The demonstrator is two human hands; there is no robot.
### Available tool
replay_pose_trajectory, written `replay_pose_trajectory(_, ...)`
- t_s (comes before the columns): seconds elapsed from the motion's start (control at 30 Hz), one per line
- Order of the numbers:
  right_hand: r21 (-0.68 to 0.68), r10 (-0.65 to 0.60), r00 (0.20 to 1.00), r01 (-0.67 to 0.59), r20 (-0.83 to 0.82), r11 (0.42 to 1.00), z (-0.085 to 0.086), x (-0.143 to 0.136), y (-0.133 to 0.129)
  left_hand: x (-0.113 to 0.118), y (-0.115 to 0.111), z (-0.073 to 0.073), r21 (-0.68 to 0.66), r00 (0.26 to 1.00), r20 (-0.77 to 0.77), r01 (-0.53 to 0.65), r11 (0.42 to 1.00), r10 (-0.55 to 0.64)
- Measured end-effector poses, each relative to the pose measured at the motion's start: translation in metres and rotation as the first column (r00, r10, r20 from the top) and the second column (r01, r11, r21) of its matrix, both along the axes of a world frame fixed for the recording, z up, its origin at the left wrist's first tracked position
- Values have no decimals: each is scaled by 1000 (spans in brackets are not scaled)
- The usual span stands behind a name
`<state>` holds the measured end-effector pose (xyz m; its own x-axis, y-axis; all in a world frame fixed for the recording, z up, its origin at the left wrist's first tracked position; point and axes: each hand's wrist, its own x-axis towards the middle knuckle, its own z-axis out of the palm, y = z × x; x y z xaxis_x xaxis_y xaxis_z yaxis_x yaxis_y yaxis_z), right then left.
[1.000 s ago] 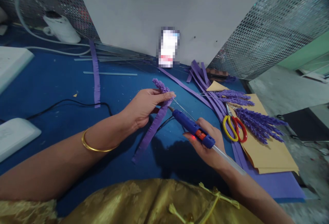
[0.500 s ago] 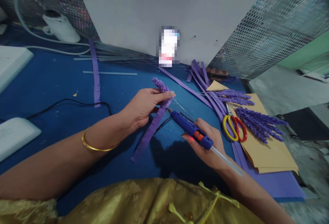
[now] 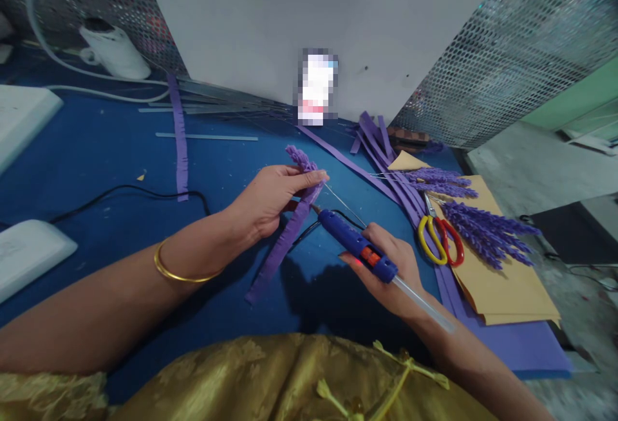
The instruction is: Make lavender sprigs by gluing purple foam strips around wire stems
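Between thumb and fingers, my left hand [image 3: 277, 199] pinches a purple paper flower [image 3: 300, 159] with a curled, frilled head. From it a fringed purple paper strip [image 3: 282, 247] hangs down toward me. A thin wire stem [image 3: 344, 202] runs from the flower to the fingers of my right hand [image 3: 393, 260]. That hand is wrapped round a blue hot glue gun [image 3: 355, 241], with a clear glue stick [image 3: 425, 305] jutting from its rear. The gun's nozzle is close to the strip below my left thumb; whether it touches cannot be made out.
At right, scissors [image 3: 429, 231] with yellow and red handles lie by finished purple flower stems [image 3: 487, 234] on brown paper [image 3: 512, 295]. Purple strips [image 3: 386, 170] lie behind them. A lit phone [image 3: 316, 89] leans on the wall. Another fringed strip [image 3: 180, 144] lies left.
The glue gun's nozzle has shifted very slightly left. Both hands keep their grips, and the flower and strip stay almost where they were.
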<state>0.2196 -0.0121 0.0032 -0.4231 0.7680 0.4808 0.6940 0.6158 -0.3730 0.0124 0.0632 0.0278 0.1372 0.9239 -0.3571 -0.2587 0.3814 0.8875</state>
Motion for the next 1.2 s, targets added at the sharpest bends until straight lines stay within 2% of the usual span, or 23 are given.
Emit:
replay_pose_trajectory(0.67,-39,14,998,-12,65,999,2,-1,0,-1,2,-1,12,1000,-3,-23,1000,23)
replay_pose_trajectory(0.9,-39,-1,993,6,117,999,4,1,2,-2,5,-1,-38,993,80,-81,996,84)
replay_pose_trajectory(0.97,-48,36,998,-34,43,998,4,3,2,-3,6,-1,-45,993,84,-84,995,87)
replay_pose_trajectory(1.07,-120,80,985,-99,-154,988,4,8,1,-4,7,-1,-60,993,82,-78,995,83)
replay_pose_trajectory(1.13,-218,21,944,-97,-329,971,2,12,2,-5,7,-1,-65,994,74,-78,995,83)
replay_pose_trajectory(1.17,-299,-52,905,-85,-422,950,0,14,4,-6,7,-1,-67,994,78,-76,995,81)
replay_pose_trajectory(1.2,-329,-139,830,-57,-540,943,-1,16,6,-6,7,-1,-76,994,79,-69,995,75)
